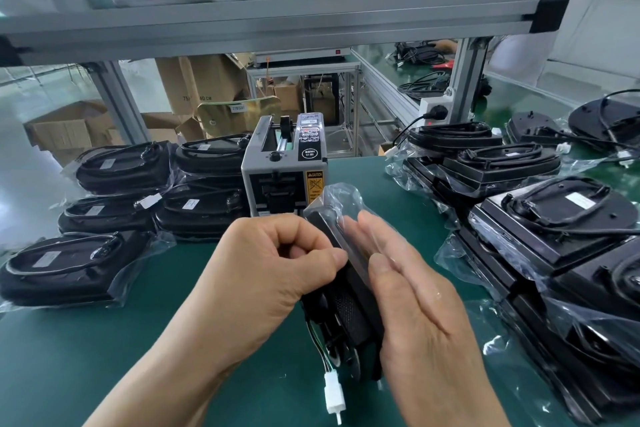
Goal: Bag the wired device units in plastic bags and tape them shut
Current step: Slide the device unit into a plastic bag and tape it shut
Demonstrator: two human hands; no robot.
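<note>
Above the middle of the green bench mat (104,340), a black wired device unit (349,308) stood on edge between the two hands, its upper part sleeved in a thin, crinkled, clear plastic bag (341,198) whose loose mouth puffed up above it. The left hand (277,260) was curled, thumb and forefinger pinching the film against the unit's edge. The right hand (412,291) lay flat along the other face, fingers straight and together, gripping nothing. From the unit's lower end hung thin wires ending in a white plastic connector (334,392). Just behind stood a boxy grey tape dispenser (284,166) with a black knob, a round black badge reading "SEMI" and a yellow sticker headed "CAUTION"; its smaller print was too fine to read. To the left lay glossy bagged units (121,166) stacked in rows, each rounded, with a coiled cable and a small white label. To the right, more black units (554,218) sat piled in loose film, and beyond them bare ones (606,114) with their cables showing. A ribbed aluminium frame beam (277,21) crossed overhead, and brown cardboard boxes (204,80), one printed "40 CM", were heaped on the pale, shiny floor behind.
</note>
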